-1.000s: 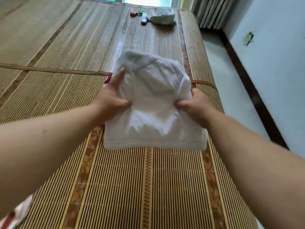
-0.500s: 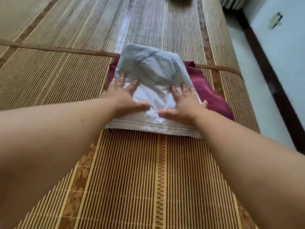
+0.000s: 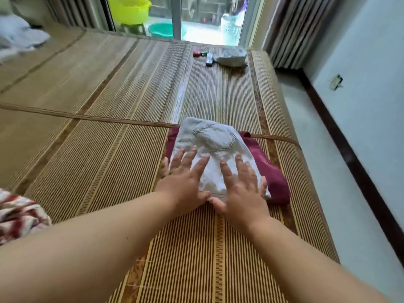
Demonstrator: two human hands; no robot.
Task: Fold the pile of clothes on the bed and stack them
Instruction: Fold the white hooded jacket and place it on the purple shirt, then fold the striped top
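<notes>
Folded pale denim shorts (image 3: 213,138), back pocket facing up, lie on top of a folded dark red garment (image 3: 273,171) on the bamboo bed mat (image 3: 109,160). My left hand (image 3: 185,178) lies flat with spread fingers on the near left part of the shorts. Beside it, my right hand (image 3: 240,184) presses flat on the near right part. The thumbs nearly meet at the near hem. Neither hand grips anything.
A red-and-white patterned cloth (image 3: 19,215) lies at the near left edge. A grey-white bundle (image 3: 231,56), a remote (image 3: 209,60) and small coloured items (image 3: 200,54) sit at the bed's far end. More cloth (image 3: 19,36) is at far left. Floor and wall run along the right.
A second ago both hands held the folded shorts in the air; they set them on the red garment and now press them flat. My view has lifted toward the window.
</notes>
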